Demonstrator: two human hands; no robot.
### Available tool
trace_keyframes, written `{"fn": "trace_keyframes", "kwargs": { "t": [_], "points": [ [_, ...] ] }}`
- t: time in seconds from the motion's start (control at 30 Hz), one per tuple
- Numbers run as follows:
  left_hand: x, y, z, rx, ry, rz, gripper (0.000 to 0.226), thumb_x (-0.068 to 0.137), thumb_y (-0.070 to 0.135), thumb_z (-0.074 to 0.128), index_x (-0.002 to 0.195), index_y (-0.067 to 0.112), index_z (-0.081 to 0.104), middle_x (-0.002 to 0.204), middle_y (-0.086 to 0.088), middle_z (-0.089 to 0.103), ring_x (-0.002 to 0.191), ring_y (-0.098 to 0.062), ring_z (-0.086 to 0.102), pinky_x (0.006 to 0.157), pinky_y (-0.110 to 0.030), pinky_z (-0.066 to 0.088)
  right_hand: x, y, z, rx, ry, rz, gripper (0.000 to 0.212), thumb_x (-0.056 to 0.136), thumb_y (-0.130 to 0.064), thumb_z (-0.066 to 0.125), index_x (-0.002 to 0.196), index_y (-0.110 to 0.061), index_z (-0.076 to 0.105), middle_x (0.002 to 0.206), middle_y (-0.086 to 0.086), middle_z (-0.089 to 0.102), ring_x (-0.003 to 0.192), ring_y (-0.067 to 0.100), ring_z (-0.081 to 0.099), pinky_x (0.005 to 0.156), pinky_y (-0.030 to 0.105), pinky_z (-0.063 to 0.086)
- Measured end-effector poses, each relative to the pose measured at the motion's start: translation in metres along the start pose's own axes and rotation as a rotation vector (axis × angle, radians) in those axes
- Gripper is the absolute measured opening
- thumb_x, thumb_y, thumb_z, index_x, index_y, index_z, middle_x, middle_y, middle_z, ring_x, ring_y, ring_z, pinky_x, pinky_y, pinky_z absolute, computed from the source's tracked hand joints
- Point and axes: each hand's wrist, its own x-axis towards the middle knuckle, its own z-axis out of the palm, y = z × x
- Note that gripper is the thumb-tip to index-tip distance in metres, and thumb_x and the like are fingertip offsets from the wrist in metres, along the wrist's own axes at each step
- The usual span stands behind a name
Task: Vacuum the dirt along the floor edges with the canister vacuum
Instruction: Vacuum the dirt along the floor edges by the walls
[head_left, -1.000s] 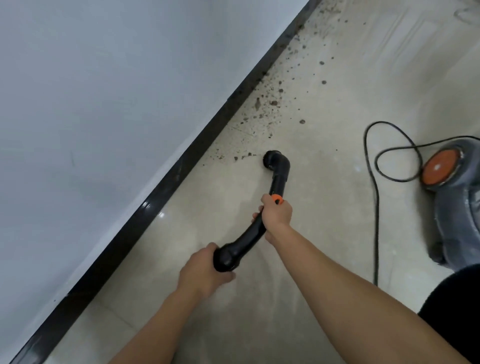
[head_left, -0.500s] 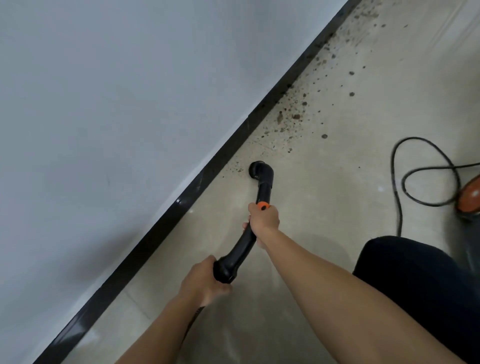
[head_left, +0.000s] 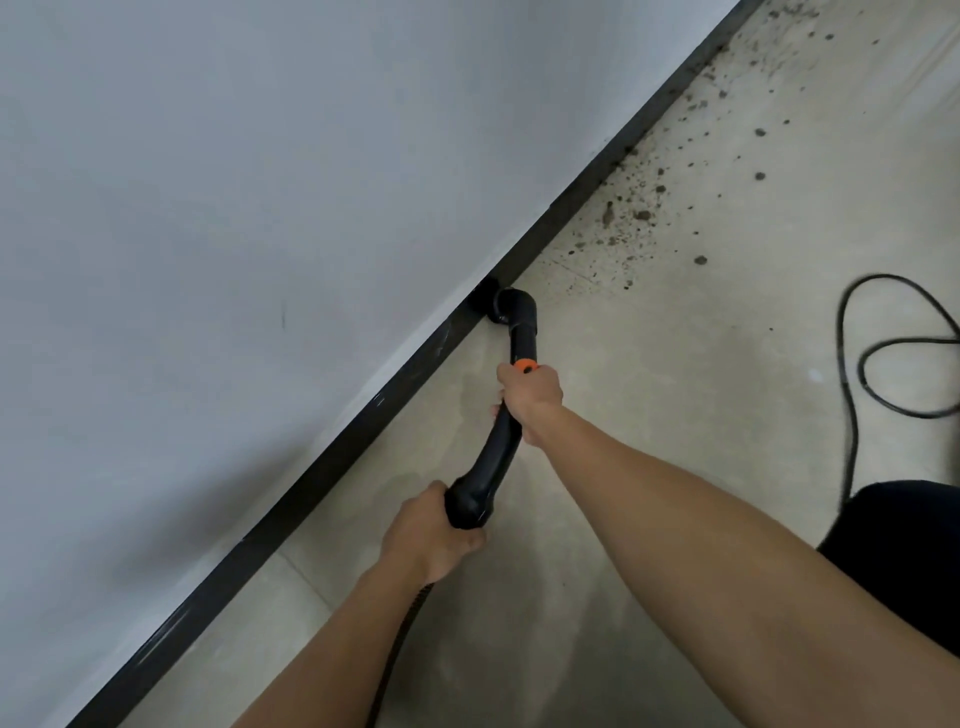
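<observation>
Couldn't read a single word, brand or number anywhere in the shot. The curved black plastic vacuum wand (head_left: 511, 415) with its orange button, lower middle of the frame, carried no lettering I could make out.

Both hands, left (head_left: 434, 530) and right (head_left: 531, 395), around black vacuum wand (head_left: 498, 447), nozzle (head_left: 506, 306) against the baseboard (head_left: 322, 475), dirt (head_left: 644, 213) beyond.

The nozzle (head_left: 506, 306) is now jammed right up against the black baseboard (head_left: 332, 467) instead of sitting out on the tile. Canister's dropped out of view too, only the cord (head_left: 857, 358) shows.
</observation>
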Motion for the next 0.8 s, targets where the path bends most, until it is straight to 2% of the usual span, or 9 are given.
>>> {"fn": "trace_keyframes", "kwargs": {
  "t": [0.1, 0.2, 0.27, 0.33, 0.43, 0.5, 0.6, 0.7, 0.8],
  "points": [
    [-0.014, -0.007, 0.003, 0.053, -0.149, -0.032, 0.042, 0.069, 0.034, 0.073, 0.103, 0.020, 0.054, 0.094, 0.002, 0.061, 0.083, -0.013, 0.060, 0.074, -0.030, 0.054, -0.016, 0.020, 0.007, -0.101, -0.013, -0.011, 0.022, 0.089, -0.025, 0.060, 0.104, -0.011, 0.050, 0.097, 0.016, 0.060, 0.052, 0.024, 0.057, 0.064, 0.044, 0.061],
    [-0.015, -0.012, 0.000, 0.163, -0.296, -0.065, 0.058, 0.063, 0.039, 0.078, 0.109, 0.018, 0.052, 0.101, 0.002, 0.057, 0.089, -0.014, 0.058, 0.075, -0.028, 0.052, -0.030, 0.037, 0.010, -0.175, -0.024, -0.015, 0.021, 0.090, -0.027, 0.060, 0.101, -0.012, 0.049, 0.095, 0.014, 0.061, 0.053, 0.024, 0.060, 0.066, 0.044, 0.061],
    [-0.009, -0.012, -0.003, 0.230, -0.343, -0.063, 0.065, 0.060, 0.042, 0.079, 0.113, 0.017, 0.049, 0.105, 0.001, 0.056, 0.092, -0.016, 0.057, 0.079, -0.030, 0.053, -0.031, 0.039, 0.006, -0.133, -0.018, -0.001, 0.023, 0.091, -0.027, 0.060, 0.104, -0.011, 0.050, 0.096, 0.015, 0.061, 0.052, 0.023, 0.060, 0.066, 0.043, 0.060],
    [0.000, -0.011, -0.003, 0.268, -0.319, -0.025, 0.063, 0.058, 0.044, 0.077, 0.110, 0.020, 0.051, 0.103, 0.001, 0.057, 0.090, -0.015, 0.058, 0.077, -0.031, 0.053, -0.028, 0.037, -0.005, -0.055, 0.032, 0.019, 0.025, 0.092, -0.025, 0.060, 0.108, -0.009, 0.051, 0.096, 0.015, 0.061, 0.052, 0.022, 0.060, 0.066, 0.043, 0.060],
    [0.012, -0.009, -0.001, 0.223, -0.203, 0.062, 0.043, 0.063, 0.041, 0.072, 0.098, 0.023, 0.052, 0.094, 0.004, 0.059, 0.085, -0.014, 0.059, 0.062, -0.026, 0.047, -0.016, 0.029, -0.019, 0.063, 0.131, 0.025, 0.026, 0.092, -0.022, 0.060, 0.111, -0.007, 0.052, 0.093, 0.015, 0.060, 0.051, 0.021, 0.059, 0.060, 0.038, 0.059],
    [0.023, -0.009, -0.002, 0.140, -0.099, 0.097, 0.039, 0.067, 0.044, 0.070, 0.095, 0.023, 0.053, 0.091, 0.004, 0.060, 0.082, -0.015, 0.060, 0.066, -0.029, 0.050, -0.005, 0.017, -0.020, 0.111, 0.168, 0.018, 0.027, 0.091, -0.021, 0.061, 0.113, -0.006, 0.052, 0.091, 0.014, 0.058, 0.051, 0.021, 0.058, 0.054, 0.032, 0.055],
    [0.039, -0.012, -0.014, 0.068, 0.024, 0.098, 0.042, 0.067, 0.048, 0.071, 0.096, 0.024, 0.052, 0.090, 0.002, 0.062, 0.080, -0.018, 0.061, 0.072, -0.034, 0.054, 0.006, -0.007, -0.002, 0.103, 0.140, 0.008, 0.027, 0.092, -0.019, 0.060, 0.113, -0.005, 0.051, 0.083, 0.012, 0.056, 0.050, 0.021, 0.057, 0.051, 0.031, 0.052],
    [0.049, -0.021, -0.028, 0.144, -0.027, 0.086, 0.038, 0.069, 0.046, 0.069, 0.093, 0.025, 0.049, 0.087, 0.002, 0.060, 0.077, -0.015, 0.059, 0.072, -0.033, 0.054, 0.004, -0.011, 0.021, 0.067, 0.085, 0.017, 0.028, 0.092, -0.019, 0.060, 0.114, -0.004, 0.050, 0.081, 0.011, 0.054, 0.047, 0.022, 0.057, 0.049, 0.030, 0.050],
    [0.054, -0.027, -0.037, 0.238, -0.134, 0.064, 0.036, 0.066, 0.047, 0.068, 0.091, 0.027, 0.051, 0.087, 0.004, 0.059, 0.078, -0.013, 0.059, 0.073, -0.030, 0.054, -0.007, 0.007, 0.026, 0.131, 0.132, 0.051, 0.027, 0.092, -0.021, 0.059, 0.113, -0.005, 0.050, 0.086, 0.013, 0.057, 0.048, 0.020, 0.058, 0.050, 0.029, 0.051]
  ]
}}
